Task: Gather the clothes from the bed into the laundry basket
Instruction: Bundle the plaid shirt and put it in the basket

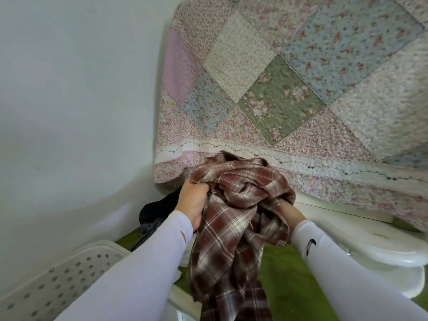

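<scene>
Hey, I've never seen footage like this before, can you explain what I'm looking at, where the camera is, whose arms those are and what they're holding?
There is no machine here. The single picture comes from a wide-angle camera worn on a person's head, looking forward and down, which is why the edges bend. The two arms in white sleeves are that person's own.

The left hand and the right hand both grip a bunched brown and white plaid shirt, which hangs down between the arms.

Behind it is the bed, covered by a floral patchwork quilt; no clothes show on the part in view. At the lower left is a white perforated laundry basket. Some dark clothing lies past the left hand, near the bed's corner; whether it is in the basket is hard to tell.
</scene>
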A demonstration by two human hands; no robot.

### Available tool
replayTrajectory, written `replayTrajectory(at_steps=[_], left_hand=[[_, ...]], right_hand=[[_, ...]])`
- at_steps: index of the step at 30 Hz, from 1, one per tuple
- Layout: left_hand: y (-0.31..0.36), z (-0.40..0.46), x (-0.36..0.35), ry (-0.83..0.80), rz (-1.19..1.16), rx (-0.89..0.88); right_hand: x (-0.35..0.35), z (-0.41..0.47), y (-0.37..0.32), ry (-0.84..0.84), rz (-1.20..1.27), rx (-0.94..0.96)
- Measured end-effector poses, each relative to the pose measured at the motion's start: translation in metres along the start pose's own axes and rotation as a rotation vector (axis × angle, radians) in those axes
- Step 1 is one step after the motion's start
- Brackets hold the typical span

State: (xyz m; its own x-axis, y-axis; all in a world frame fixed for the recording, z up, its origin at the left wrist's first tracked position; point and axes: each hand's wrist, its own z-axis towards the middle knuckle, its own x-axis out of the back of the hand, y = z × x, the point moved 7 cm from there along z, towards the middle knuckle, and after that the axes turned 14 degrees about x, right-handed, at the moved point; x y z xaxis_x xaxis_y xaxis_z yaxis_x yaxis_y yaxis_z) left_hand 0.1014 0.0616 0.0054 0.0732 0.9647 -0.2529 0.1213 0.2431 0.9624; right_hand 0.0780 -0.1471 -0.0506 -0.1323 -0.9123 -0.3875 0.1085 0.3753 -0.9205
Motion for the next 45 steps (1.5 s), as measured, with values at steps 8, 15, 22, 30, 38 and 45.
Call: replayTrajectory(at_steps=[8, 15, 22, 30, 38, 45], left_hand=[[0.049, -0.009, 0.012, 0.132, 0.012, -0.176], [0.07, -0.022, -0.003, 0.256, 0.075, -0.219], [0.047, -0.027, -0.027, 0.049, -0.248, 0.027], [0.053, -0.032, -0.036, -0.226, -0.082, 0.083], [0.051, -0.027, 0.022, 0.195, 0.243, -0.131], [-0.074, -0.027, 0.04, -0.1, 0.119, 0.781]], right_hand=[[-0.001, -0.011, -0.068, -0.258, -0.322, 0.537], [-0.072, -0.02, -0.072, -0.406, -0.792, 0.689], [-0.086, -0.025, -0.058, -0.219, -0.802, 0.791], [-0.077, -0.024, -0.055, -0.031, -0.634, 0.842], [-0.059, -0.01, -0.074, 0.24, -0.455, 0.795], [-0.059, -0.013, -0.101, 0.386, -0.199, 0.759]])
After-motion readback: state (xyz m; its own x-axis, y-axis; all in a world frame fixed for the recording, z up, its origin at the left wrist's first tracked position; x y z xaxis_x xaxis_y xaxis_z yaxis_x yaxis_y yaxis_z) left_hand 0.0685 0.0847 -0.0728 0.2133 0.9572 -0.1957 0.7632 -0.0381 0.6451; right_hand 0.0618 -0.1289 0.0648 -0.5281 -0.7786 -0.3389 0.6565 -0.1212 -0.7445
